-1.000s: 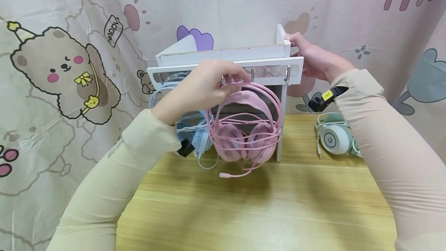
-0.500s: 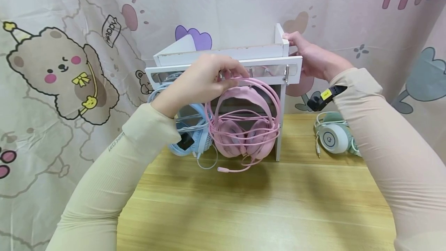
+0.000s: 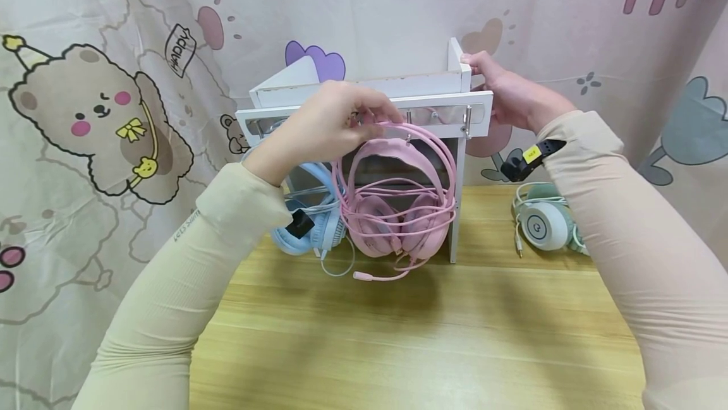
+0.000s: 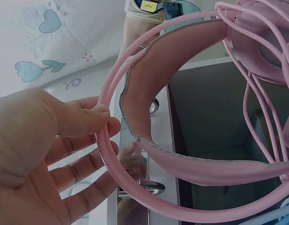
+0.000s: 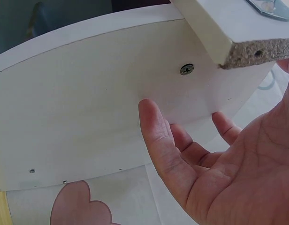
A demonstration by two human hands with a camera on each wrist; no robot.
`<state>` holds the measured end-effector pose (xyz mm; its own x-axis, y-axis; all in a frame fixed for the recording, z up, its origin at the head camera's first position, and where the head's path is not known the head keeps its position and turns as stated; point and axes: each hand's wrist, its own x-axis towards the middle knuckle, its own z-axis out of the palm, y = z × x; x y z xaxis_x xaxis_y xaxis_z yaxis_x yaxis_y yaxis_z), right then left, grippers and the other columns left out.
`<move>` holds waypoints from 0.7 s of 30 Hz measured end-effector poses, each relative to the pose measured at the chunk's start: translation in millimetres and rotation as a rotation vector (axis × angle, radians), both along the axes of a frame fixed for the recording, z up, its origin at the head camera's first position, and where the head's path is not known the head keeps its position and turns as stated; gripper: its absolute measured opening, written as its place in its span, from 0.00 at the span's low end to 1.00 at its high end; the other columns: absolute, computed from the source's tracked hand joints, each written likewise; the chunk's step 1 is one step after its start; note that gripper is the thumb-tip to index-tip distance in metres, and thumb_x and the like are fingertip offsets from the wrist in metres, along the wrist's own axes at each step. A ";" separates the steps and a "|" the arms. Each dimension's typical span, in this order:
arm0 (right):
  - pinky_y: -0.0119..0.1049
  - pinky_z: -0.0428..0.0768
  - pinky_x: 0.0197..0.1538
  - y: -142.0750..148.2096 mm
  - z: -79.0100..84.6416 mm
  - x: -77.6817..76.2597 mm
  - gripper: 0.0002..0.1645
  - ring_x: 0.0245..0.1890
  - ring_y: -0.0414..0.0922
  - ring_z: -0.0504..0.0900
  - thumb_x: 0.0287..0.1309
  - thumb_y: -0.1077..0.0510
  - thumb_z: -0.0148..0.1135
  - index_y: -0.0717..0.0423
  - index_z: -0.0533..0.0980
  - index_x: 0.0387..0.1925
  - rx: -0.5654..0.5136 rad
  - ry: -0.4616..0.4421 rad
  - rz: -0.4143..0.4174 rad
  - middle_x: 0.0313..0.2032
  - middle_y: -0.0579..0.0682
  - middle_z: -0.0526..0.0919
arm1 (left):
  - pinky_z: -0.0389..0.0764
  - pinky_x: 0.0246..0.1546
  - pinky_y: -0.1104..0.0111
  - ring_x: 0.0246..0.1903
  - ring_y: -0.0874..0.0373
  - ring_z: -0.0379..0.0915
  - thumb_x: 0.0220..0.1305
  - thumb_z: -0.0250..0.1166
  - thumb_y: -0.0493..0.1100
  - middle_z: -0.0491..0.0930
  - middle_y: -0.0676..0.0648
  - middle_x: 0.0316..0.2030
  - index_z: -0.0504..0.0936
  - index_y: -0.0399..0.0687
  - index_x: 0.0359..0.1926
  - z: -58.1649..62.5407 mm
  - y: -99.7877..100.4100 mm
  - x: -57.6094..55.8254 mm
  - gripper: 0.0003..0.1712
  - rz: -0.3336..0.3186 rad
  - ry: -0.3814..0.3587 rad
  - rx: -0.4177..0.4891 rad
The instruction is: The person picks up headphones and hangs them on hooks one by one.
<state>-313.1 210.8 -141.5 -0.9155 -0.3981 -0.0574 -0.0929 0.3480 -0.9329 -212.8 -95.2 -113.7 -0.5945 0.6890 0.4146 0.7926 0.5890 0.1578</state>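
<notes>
My left hand (image 3: 335,116) pinches the top arcs of a pink headset (image 3: 423,160) between thumb and fingers. The headset hangs at the front of a white rack (image 3: 375,88), its cable wound around both earcups and its mic pointing left. A metal hook (image 3: 408,116) overlaps the arcs beside my fingertips; its lower end shows just above the padded strap. In the left wrist view, my thumb (image 4: 83,119) lies on the smooth arc (image 4: 107,145). My right hand (image 3: 512,94) rests its fingertips on the outer side panel (image 5: 111,103) of the rack, behind the front rail.
A light-blue headset (image 3: 330,227) hangs at the rack's left, partly behind my left forearm. Green-and-white headphones (image 3: 546,227) lie on the wooden table (image 3: 421,334) at right, partly behind my right sleeve. A printed curtain (image 3: 387,6) stands behind the rack.
My left hand has lifted the pink headset's top arcs slightly, up against the hook. The right hand keeps its place on the side panel.
</notes>
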 end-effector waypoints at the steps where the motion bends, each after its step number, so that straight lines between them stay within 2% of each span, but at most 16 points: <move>1: 0.38 0.82 0.56 0.0 0.0 0.0 0.42 0.60 0.46 0.77 0.68 0.16 0.31 0.35 0.50 0.69 0.001 0.003 0.000 0.64 0.52 0.69 | 0.81 0.44 0.64 0.41 0.56 0.81 0.72 0.68 0.35 0.92 0.51 0.47 0.92 0.52 0.51 0.6 -0.2 -0.1 0.12 0.002 -0.005 -0.001; 10: 0.40 0.81 0.57 0.4 -1.0 0.8 0.41 0.61 0.46 0.76 0.67 0.16 0.31 0.34 0.52 0.69 0.016 0.020 -0.008 0.65 0.52 0.70 | 0.81 0.46 0.64 0.42 0.57 0.82 0.72 0.68 0.34 0.92 0.51 0.47 0.92 0.52 0.51 2.6 -1.2 -3.0 0.13 0.014 -0.017 0.005; 14: 0.39 0.81 0.56 1.1 -1.8 0.2 0.41 0.61 0.46 0.76 0.68 0.16 0.32 0.34 0.52 0.68 0.009 0.024 -0.008 0.64 0.52 0.70 | 0.79 0.42 0.65 0.38 0.56 0.79 0.72 0.69 0.35 0.92 0.51 0.46 0.93 0.52 0.50 0.4 1.2 -6.0 0.12 0.017 -0.015 0.005; 21: 0.39 0.83 0.55 -1.3 -1.3 1.4 0.42 0.60 0.46 0.76 0.68 0.17 0.31 0.36 0.52 0.69 0.008 0.022 -0.015 0.62 0.51 0.70 | 0.79 0.44 0.65 0.42 0.57 0.80 0.73 0.68 0.35 0.91 0.50 0.47 0.93 0.52 0.50 -5.6 0.6 -12.1 0.12 0.017 -0.014 0.004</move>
<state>-311.6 209.6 -142.8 -0.9225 -0.3838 -0.0401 -0.1081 0.3569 -0.9279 -224.9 -94.6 -119.4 -0.6116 0.6772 0.4091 0.7804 0.6015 0.1708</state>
